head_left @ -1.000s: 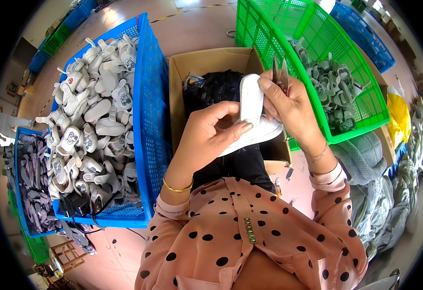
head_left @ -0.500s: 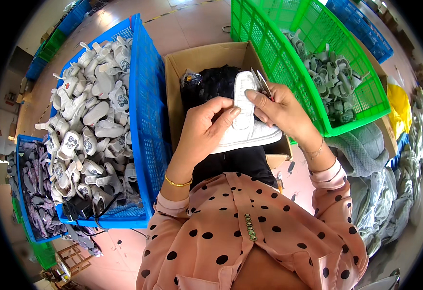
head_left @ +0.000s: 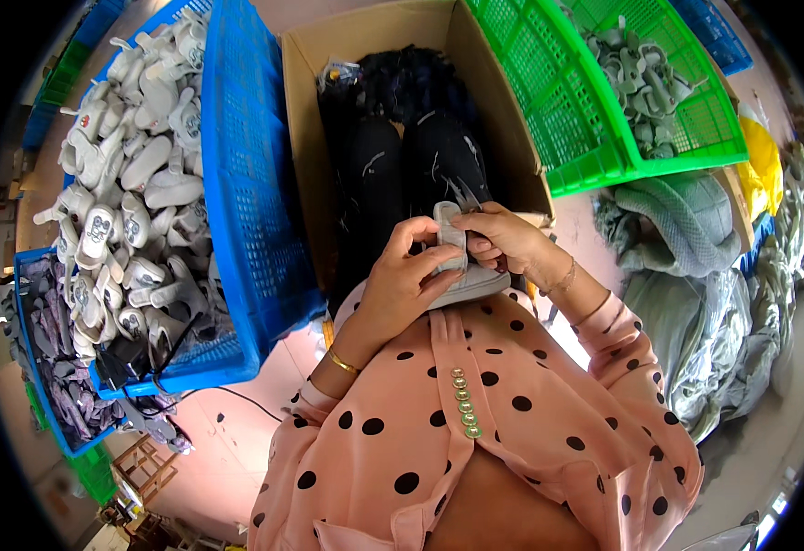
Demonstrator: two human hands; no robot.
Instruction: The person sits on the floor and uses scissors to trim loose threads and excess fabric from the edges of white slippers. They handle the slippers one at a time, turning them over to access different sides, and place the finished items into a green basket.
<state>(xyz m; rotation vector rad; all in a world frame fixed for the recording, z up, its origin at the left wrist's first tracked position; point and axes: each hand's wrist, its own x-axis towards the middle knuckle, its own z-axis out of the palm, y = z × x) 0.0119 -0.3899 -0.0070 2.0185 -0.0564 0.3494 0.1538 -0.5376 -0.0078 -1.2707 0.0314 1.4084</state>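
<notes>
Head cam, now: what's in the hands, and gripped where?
Both hold one grey shoe upper. The left hand pinches its near side; the right hand grips the top edge, small scissors poking up from the fingers.

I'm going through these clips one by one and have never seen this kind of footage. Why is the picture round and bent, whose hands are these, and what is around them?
There is no machine here: a person wears a wide fisheye camera on the head that looks down, so straight edges bend toward the rim. The arms in dotted pink sleeves coming from the lower edge are the wearer's own. The left hand and right hand together hold a pale grey shoe piece close to the body; small scissors stick up from the right hand. Beyond the hands stands a cardboard box with dark pieces inside. On the left, a blue crate is heaped with light grey shoe parts; on the right, a green crate holds darker grey ones.
</notes>
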